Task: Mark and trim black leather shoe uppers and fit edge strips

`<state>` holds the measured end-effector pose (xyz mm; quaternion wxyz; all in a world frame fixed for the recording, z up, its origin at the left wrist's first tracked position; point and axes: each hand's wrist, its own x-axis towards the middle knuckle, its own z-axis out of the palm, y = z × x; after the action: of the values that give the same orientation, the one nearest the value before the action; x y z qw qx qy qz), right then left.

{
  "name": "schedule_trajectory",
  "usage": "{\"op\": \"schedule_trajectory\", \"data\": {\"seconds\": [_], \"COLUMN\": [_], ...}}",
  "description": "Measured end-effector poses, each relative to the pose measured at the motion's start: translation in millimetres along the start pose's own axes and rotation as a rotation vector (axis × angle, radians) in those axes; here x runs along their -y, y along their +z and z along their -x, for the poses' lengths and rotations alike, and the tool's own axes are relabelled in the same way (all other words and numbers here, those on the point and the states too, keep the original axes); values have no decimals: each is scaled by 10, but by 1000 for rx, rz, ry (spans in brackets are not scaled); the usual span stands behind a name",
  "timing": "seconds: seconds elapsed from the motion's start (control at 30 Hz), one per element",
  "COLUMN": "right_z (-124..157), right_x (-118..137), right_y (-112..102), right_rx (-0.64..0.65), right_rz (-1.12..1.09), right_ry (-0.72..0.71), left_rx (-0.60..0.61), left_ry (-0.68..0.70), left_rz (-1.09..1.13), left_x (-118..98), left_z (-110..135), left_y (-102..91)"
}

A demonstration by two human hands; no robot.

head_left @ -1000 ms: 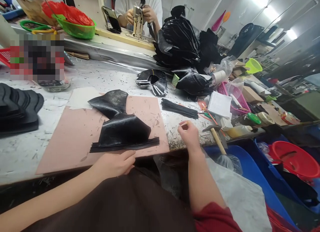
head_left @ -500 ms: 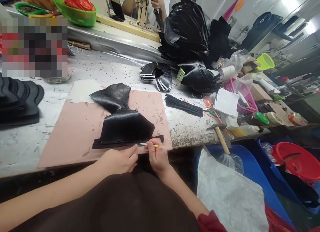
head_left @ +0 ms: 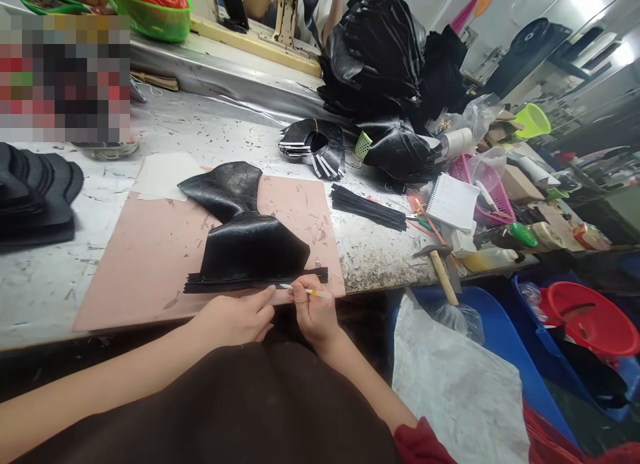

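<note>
My right hand [head_left: 315, 312] pinches a thin white pen [head_left: 313, 292] with a yellow band, its tip at the lower edge of the black work. My left hand [head_left: 237, 317] rests beside it, index finger stretched along the near edge of the black strips [head_left: 240, 286] and the other fingers curled below. These strips have jagged ends and look like zipper tape. Over them lies a shiny black leather piece [head_left: 255, 247], and a second black leather piece [head_left: 227, 187] is just behind. All lie on a pink board [head_left: 145, 251].
Stacked black pieces [head_left: 35, 194] stand at the left. Behind the board are a ring-shaped black bundle [head_left: 313, 147] and more black strips [head_left: 369, 207]. A hammer [head_left: 444, 277] overhangs the table's right edge, above blue bins [head_left: 495, 324]. A co-worker's arm [head_left: 334, 14] shows by a machine.
My hands and the pen stay almost where they were, with the view slightly shifted. Across the table the co-worker's hands have moved, and a black strip now hangs beside the machine.
</note>
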<state>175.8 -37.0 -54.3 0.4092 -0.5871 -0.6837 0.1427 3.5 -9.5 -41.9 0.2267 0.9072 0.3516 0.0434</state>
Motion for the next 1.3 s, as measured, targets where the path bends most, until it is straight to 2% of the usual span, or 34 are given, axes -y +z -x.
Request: {"op": "schedule_trajectory", "data": {"seconds": [0.3, 0.67, 0.93, 1.07, 1.2, 1.3], "right_z": [1, -10, -7, -8, -5, -1], "right_x": [2, 22, 10, 4, 4, 7], "right_y": [2, -6, 6, 5, 3, 6], "right_rx": [-5, 11, 27, 31, 37, 38], "right_rz": [4, 18, -31, -42, -49, -53], "right_ry": [-8, -16, 43, 58, 81, 99], "left_rx": [103, 63, 33, 52, 130, 117], "left_ry": [96, 25, 1, 18, 48, 37], "left_rz": [-300, -162, -90, -145, -240, -268], "left_x": [-64, -38, -38, -53, -58, -57], "left_z": [-11, -2, 12, 6, -17, -18], "left_y": [-107, -50, -31, -54, -80, -58]}}
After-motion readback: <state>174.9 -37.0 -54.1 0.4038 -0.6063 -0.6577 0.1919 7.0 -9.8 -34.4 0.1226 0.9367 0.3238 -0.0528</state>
